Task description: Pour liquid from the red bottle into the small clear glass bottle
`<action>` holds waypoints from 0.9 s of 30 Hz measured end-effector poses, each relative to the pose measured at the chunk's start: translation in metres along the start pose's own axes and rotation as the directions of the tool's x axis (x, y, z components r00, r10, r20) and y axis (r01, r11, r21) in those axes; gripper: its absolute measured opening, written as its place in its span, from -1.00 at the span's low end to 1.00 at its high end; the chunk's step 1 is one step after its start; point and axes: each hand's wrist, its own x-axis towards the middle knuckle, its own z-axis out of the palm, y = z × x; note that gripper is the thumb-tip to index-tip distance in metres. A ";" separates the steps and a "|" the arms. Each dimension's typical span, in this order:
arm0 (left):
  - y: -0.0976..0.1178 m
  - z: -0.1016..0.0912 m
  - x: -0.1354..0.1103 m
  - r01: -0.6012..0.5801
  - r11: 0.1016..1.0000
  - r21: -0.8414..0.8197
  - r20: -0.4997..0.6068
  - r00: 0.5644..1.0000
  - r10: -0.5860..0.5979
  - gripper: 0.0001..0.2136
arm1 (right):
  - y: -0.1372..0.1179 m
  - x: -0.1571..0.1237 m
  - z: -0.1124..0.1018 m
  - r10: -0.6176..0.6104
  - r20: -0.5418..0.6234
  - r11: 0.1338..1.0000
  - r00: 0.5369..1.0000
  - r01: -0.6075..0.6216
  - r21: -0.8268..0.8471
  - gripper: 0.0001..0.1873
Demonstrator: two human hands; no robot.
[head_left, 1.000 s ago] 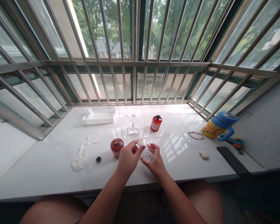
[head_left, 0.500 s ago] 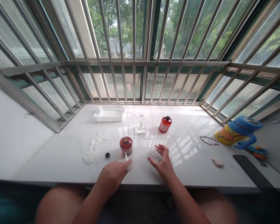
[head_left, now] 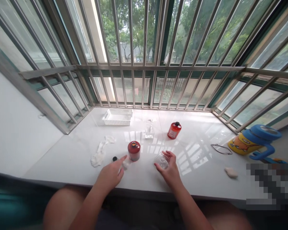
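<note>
My right hand (head_left: 170, 171) is closed around a small clear glass bottle (head_left: 161, 160), held just above the white sill (head_left: 62, 159). My left hand (head_left: 111, 174) is low over the sill with its index finger stretched forward, and a small white pump top (head_left: 125, 164) sits pinched at its fingertips. A tiny black cap (head_left: 114, 158) lies just beyond that finger. A round red bottle (head_left: 133, 150), uncapped, stands right behind the pump top. Farther back are a clear square bottle (head_left: 149, 132) and a red bottle with a black cap (head_left: 174, 130).
A crumpled white cloth (head_left: 99, 153) lies at the left, a white mesh basket (head_left: 117, 117) at the back by the window bars. To the right are a wire loop (head_left: 221, 149), a small white lump (head_left: 231, 172) and a yellow jug with blue lid (head_left: 253, 140).
My left hand pulled the white pump top off the clear bottle and carried it left and down to the sill by the red bottle. My right hand kept the clear bottle.
</note>
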 end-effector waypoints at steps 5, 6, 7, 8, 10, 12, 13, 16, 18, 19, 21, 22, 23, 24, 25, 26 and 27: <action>-0.036 -0.003 0.019 0.209 0.968 0.138 -0.375 0.916 -0.144 -0.62 | -0.012 -0.003 0.019 -0.037 0.087 0.999 0.996 0.035 0.028 -0.05; -0.045 -0.002 0.025 0.254 0.952 0.173 -0.385 0.907 -0.172 -0.61 | -0.014 -0.003 0.022 -0.048 0.107 0.998 0.993 0.045 0.035 -0.02; -0.053 -0.001 0.031 0.288 0.937 0.200 -0.377 0.905 -0.198 -0.60 | -0.017 -0.003 0.025 -0.061 0.125 0.998 0.990 0.056 0.040 0.01; -0.061 0.000 0.036 0.305 0.927 0.220 -0.357 0.909 -0.214 -0.60 | -0.019 -0.004 0.027 -0.074 0.141 0.997 0.987 0.069 0.043 0.05; -0.074 0.001 0.047 0.299 0.925 0.236 -0.312 0.925 -0.219 -0.62 | -0.024 -0.005 0.027 -0.106 0.156 0.994 0.982 0.100 0.042 0.11; -0.082 0.001 0.055 0.287 0.931 0.225 -0.304 0.928 -0.213 -0.64 | -0.029 -0.007 0.022 -0.150 0.138 0.989 0.979 0.146 0.036 0.14; -0.085 0.000 0.058 0.286 0.933 0.217 -0.314 0.926 -0.211 -0.64 | -0.032 -0.008 0.017 -0.181 0.117 0.983 0.977 0.178 0.030 0.13; -0.087 -0.009 0.061 0.309 0.931 0.193 -0.363 0.904 -0.225 -0.61 | -0.043 -0.017 0.000 -0.304 -0.003 0.953 0.953 0.304 -0.006 -0.11; -0.077 -0.018 0.055 0.324 0.936 0.135 -0.475 0.850 -0.226 -0.56 | -0.052 -0.028 -0.010 -0.377 -0.132 0.926 0.917 0.376 -0.034 -0.46; -0.066 -0.023 0.050 0.309 0.947 0.084 -0.554 0.805 -0.213 -0.55 | -0.057 -0.035 -0.015 -0.396 -0.190 0.917 0.898 0.397 -0.037 -0.63; -0.033 -0.031 0.031 0.187 0.981 -0.056 -0.705 0.688 -0.171 -0.55 | -0.068 -0.050 -0.021 -0.387 -0.242 0.917 0.890 0.400 0.003 -0.86; -0.012 -0.033 0.020 0.086 0.988 -0.124 -0.734 0.662 -0.150 -0.59 | -0.074 -0.056 -0.023 -0.356 -0.230 0.926 0.906 0.376 0.046 -0.88; 0.012 -0.034 0.007 -0.029 0.978 -0.206 -0.728 0.672 -0.134 -0.62 | -0.080 -0.062 -0.024 -0.304 -0.191 0.940 0.933 0.326 0.098 -0.85; 0.037 -0.035 -0.007 -0.145 0.942 -0.303 -0.692 0.713 -0.113 -0.66 | -0.087 -0.067 -0.024 -0.229 -0.130 0.956 0.965 0.248 0.157 -0.79; 0.061 -0.034 -0.020 -0.227 0.880 -0.416 -0.621 0.778 -0.093 -0.68 | -0.092 -0.070 -0.024 -0.140 -0.056 0.964 0.989 0.149 0.219 -0.70; 0.083 -0.033 -0.032 -0.234 0.799 -0.553 -0.499 0.862 -0.093 -0.68 | -0.098 -0.073 -0.023 -0.044 0.029 0.958 0.999 0.034 0.286 -0.59; 0.102 -0.030 -0.042 -0.222 0.705 -0.674 -0.383 0.920 -0.076 -0.67 | -0.103 -0.074 -0.023 0.048 0.127 0.931 0.991 -0.091 0.353 -0.48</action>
